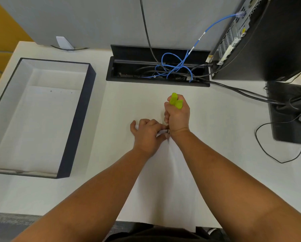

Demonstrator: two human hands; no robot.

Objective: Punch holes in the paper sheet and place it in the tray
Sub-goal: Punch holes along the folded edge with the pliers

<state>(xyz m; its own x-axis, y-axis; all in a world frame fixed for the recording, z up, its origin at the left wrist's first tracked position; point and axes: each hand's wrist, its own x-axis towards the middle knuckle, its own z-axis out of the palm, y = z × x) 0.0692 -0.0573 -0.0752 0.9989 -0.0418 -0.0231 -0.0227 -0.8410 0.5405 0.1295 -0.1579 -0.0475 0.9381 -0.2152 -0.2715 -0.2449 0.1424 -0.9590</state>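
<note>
The white counter (216, 137) fills the frame, with the dark-walled rectangular tray (76, 119) at the left already holding punched white sheets. The white paper sheet (163, 180) runs from bottom centre up to the hands at mid-frame. The risk here is a misplaced hole — the sheet looks bunched near the punch, so it may slip or crease. The right hand (177, 116) is fisted upright, fingers gripping the lime-green-handled hole punch (176, 101); the left hand (146, 133) lies knuckles-up, its fingers pinching the sheet's top edge beside it.
</note>
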